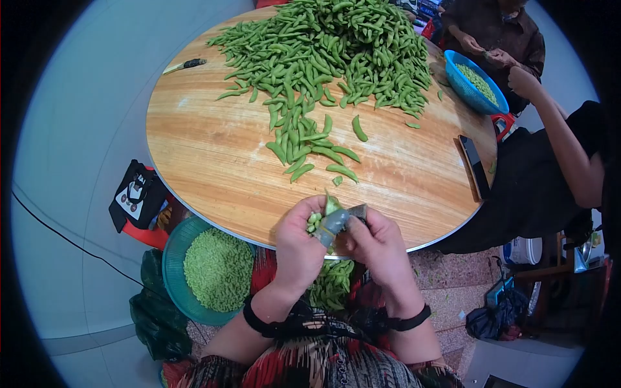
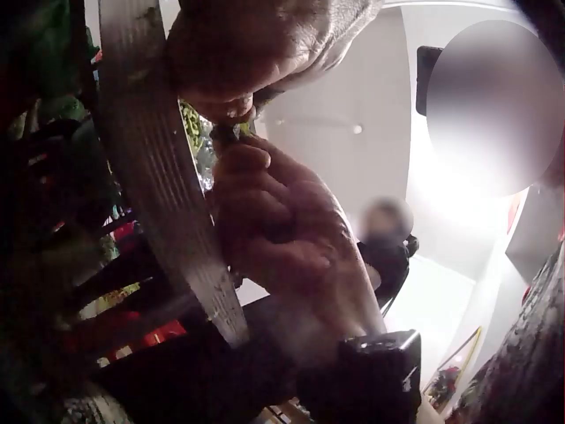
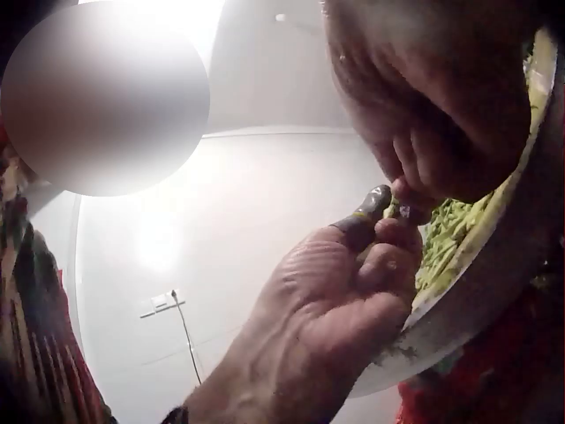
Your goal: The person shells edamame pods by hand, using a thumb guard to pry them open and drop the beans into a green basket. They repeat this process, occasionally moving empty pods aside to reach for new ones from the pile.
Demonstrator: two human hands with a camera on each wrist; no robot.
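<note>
Above the near table edge, my left hand [image 1: 299, 236] holds a green soybean pod [image 1: 332, 204] between thumb and fingers, with several shelled beans [image 1: 314, 221] lying in its curled fingers. Grey tape [image 1: 335, 222] with a yellow band wraps the left thumb. My right hand [image 1: 381, 246], with a dark wrap [image 1: 358, 211] on a finger, pinches at the same pod from the other side. Both hands' fingertips meet closely at the pod in the right wrist view, where the left hand [image 3: 327, 291] shows below. The left wrist view is dark, showing the right hand [image 2: 282, 216] with curled fingers.
A large heap of pods [image 1: 343, 45] covers the table's [image 1: 207, 142] far side. Shelled beans fill a green basin [image 1: 171, 271] at lower left. More green pods [image 1: 332, 284] lie below my hands. A phone [image 1: 475, 167] lies at right, near another person's arm [image 1: 563, 129] and a blue basket [image 1: 466, 87].
</note>
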